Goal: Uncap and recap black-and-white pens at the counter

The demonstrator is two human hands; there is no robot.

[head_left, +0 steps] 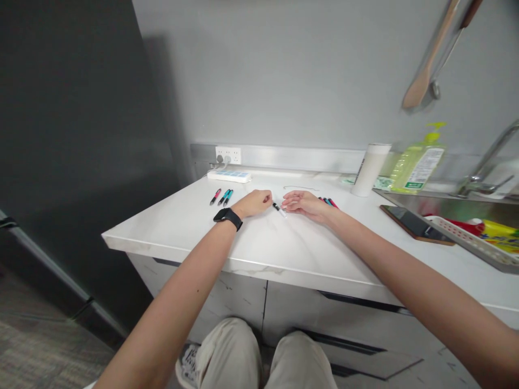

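Near the middle of the white countertop is a slim pen, black at one end and pale at the other. My left hand, with a black watch on the wrist, is closed, its fingers curled right beside the pen's black end; whether it grips that end I cannot tell. On the pen's other side, my right hand has its fingers loosely curved and apart, fingertips close to the pen. Left of my left hand lie a pink pen and two teal pens. More pens show partly behind my right hand.
A white power strip lies by the wall below a socket. On the right stand a white cylinder and a green soap bottle, with a phone near the sink. A dark tall cabinet or fridge borders the left.
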